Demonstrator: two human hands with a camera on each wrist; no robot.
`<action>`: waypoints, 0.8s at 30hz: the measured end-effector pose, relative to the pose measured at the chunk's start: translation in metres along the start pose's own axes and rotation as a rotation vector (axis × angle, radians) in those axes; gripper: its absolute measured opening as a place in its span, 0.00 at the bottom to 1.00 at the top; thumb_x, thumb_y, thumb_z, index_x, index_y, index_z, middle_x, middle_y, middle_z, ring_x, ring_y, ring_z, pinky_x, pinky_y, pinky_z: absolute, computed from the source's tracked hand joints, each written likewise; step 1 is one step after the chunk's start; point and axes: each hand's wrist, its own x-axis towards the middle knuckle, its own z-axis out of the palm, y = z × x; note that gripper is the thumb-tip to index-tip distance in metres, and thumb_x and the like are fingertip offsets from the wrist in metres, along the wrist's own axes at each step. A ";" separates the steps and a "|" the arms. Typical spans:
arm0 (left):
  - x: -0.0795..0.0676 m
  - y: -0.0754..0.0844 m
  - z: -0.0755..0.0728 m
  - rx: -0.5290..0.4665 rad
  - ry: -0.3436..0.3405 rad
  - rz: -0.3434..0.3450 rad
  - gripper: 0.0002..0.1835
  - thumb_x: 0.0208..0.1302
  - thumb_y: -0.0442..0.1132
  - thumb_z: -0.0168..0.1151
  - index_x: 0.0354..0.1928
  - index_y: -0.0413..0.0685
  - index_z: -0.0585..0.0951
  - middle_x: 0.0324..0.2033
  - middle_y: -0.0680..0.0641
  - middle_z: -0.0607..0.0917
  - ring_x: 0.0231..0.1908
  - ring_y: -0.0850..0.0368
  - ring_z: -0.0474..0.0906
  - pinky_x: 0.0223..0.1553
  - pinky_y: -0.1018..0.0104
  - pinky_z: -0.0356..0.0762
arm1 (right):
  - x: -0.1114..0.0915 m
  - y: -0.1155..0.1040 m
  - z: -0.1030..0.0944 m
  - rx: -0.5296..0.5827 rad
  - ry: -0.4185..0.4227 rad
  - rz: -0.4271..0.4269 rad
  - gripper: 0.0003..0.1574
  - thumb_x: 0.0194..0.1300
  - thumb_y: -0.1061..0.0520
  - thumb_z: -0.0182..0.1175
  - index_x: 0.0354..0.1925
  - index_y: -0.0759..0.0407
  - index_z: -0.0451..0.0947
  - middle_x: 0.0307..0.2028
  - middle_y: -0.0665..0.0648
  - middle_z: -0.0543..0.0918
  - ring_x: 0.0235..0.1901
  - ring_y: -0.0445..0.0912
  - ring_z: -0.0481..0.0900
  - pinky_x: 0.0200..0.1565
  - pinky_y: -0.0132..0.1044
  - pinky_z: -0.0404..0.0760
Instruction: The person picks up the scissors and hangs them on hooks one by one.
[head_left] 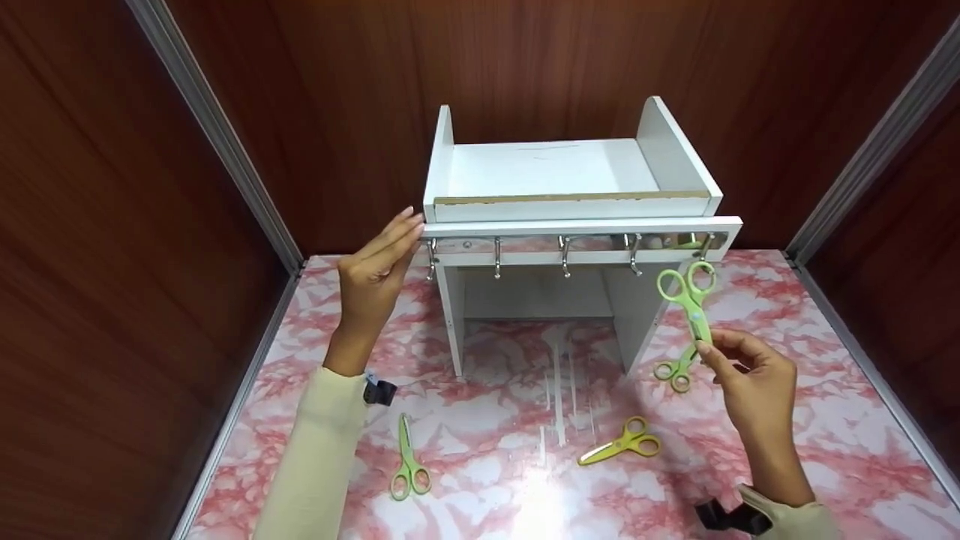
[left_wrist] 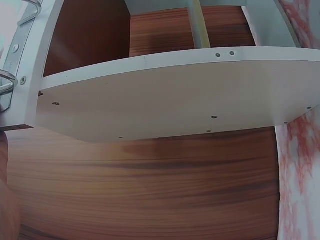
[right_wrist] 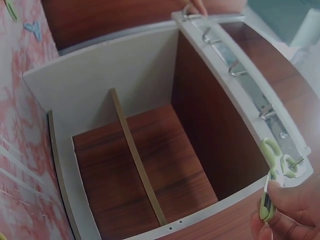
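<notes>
My right hand [head_left: 757,379] pinches green scissors [head_left: 688,300] by the blade end, handle rings upward. In the right wrist view, one ring of the scissors [right_wrist: 272,150] is beside the rail and the other overlaps the rightmost hook; I cannot tell whether it hangs there. The white hook rail [head_left: 525,227] runs across the front of a white shelf unit [head_left: 570,208]. My left hand [head_left: 382,259], fingers extended, touches the rail's left end. Another pair of green scissors [head_left: 679,373] shows behind the held pair, partly hidden.
Green scissors [head_left: 406,465] lie on the marbled tabletop [head_left: 480,472] at front left. Yellow scissors [head_left: 622,444] lie near the front right. Several metal hooks [head_left: 566,257] stick out from the rail. Brown wood-grain panels [head_left: 360,75] enclose the sides and back.
</notes>
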 end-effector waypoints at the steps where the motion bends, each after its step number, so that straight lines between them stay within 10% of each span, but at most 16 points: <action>1: 0.000 0.000 0.000 0.000 0.001 0.000 0.19 0.54 0.17 0.71 0.47 0.38 0.89 0.48 0.42 0.89 0.54 0.46 0.84 0.55 0.62 0.82 | 0.000 0.000 0.000 0.002 -0.002 -0.003 0.11 0.62 0.68 0.71 0.44 0.72 0.85 0.30 0.41 0.87 0.31 0.35 0.84 0.29 0.22 0.82; 24: 0.001 0.002 -0.001 0.004 -0.018 -0.009 0.20 0.54 0.17 0.71 0.48 0.38 0.89 0.49 0.41 0.88 0.55 0.46 0.84 0.55 0.62 0.82 | 0.003 0.016 0.004 -0.038 -0.095 -0.006 0.10 0.63 0.65 0.71 0.43 0.68 0.86 0.31 0.43 0.87 0.31 0.37 0.83 0.28 0.24 0.81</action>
